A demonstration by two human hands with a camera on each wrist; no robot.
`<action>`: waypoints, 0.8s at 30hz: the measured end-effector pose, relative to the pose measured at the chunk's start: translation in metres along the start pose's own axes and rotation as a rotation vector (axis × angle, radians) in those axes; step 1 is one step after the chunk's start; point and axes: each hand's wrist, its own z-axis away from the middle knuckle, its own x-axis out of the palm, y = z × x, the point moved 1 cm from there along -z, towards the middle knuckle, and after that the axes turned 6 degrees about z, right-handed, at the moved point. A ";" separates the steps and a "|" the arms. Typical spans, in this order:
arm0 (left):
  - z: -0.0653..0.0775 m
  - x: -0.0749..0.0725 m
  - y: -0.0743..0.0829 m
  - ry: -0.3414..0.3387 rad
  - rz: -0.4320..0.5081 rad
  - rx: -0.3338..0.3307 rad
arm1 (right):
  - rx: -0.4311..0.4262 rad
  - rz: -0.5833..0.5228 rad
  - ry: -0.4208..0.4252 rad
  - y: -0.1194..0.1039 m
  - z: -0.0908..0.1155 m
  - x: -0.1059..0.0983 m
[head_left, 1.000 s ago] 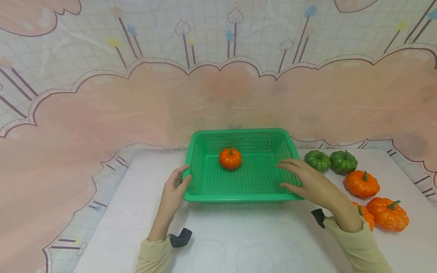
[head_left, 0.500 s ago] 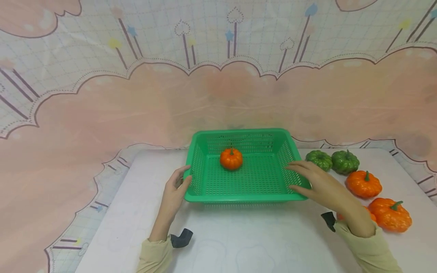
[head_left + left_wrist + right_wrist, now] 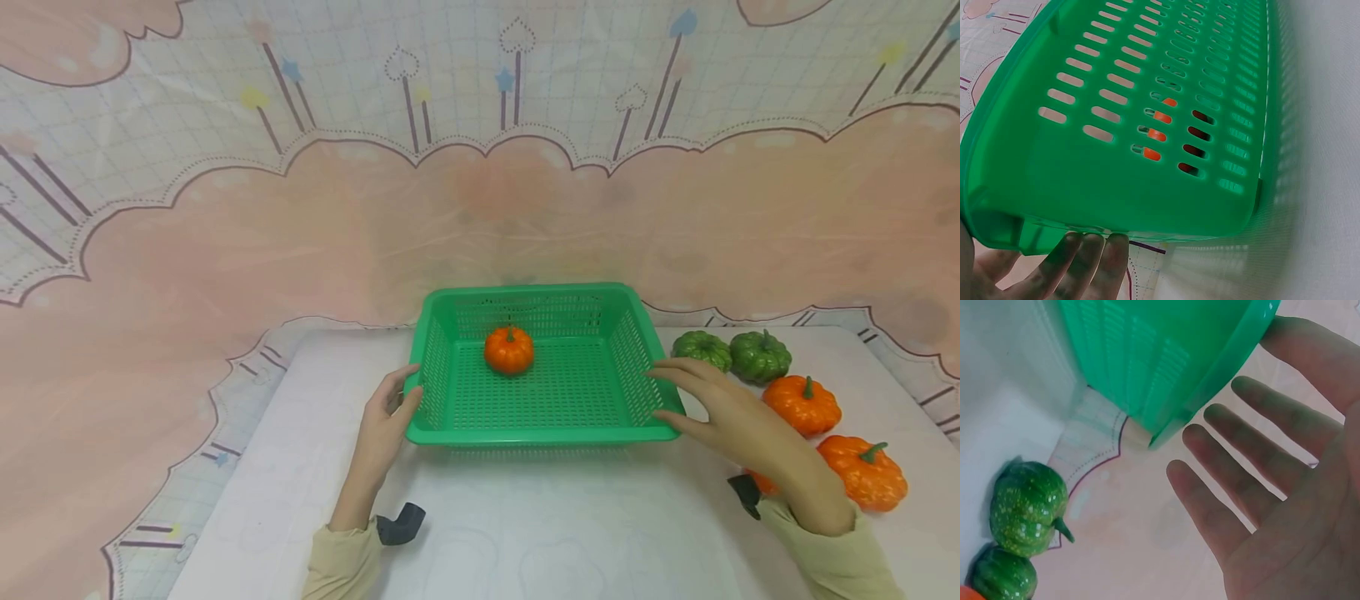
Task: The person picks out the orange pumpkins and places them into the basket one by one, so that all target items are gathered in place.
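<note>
A green plastic basket (image 3: 540, 435) with slotted walls stands on the table, and one small orange pumpkin (image 3: 509, 350) sits inside, left of its middle. My left hand (image 3: 384, 425) holds the basket's left end, thumb at the rim and fingers under it. In the left wrist view, the fingertips (image 3: 1088, 250) meet the outside of the basket wall. My right hand (image 3: 720, 417) is over the basket's right rim with its fingers spread and nothing in them. The right wrist view shows those fingers (image 3: 1210, 487) stretched out beside the rim.
Two green pumpkins (image 3: 761, 357) lie right of the basket, with an orange pumpkin (image 3: 802, 405) in front of them. A larger orange pumpkin (image 3: 862, 472) lies nearer, and another is mostly hidden behind the right forearm. A patterned cloth (image 3: 480, 217) hangs behind the white table (image 3: 525, 517).
My right hand has drawn to the right, from over the basket's inside to its right rim. The left hand, basket and pumpkin inside stay nearly still.
</note>
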 end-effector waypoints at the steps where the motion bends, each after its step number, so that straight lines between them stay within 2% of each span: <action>1: 0.000 0.000 0.000 -0.001 -0.001 0.001 | -0.003 0.008 0.009 0.001 0.001 0.000; 9: 0.000 0.000 0.000 -0.001 -0.002 -0.001 | 0.019 0.009 0.011 0.006 0.008 -0.003; 19: 0.001 -0.001 -0.001 0.005 -0.001 -0.006 | 0.084 -0.060 -0.057 0.016 0.020 -0.009; 24: 0.000 0.000 -0.001 0.007 -0.007 -0.005 | 0.107 -0.057 -0.079 0.025 0.030 -0.010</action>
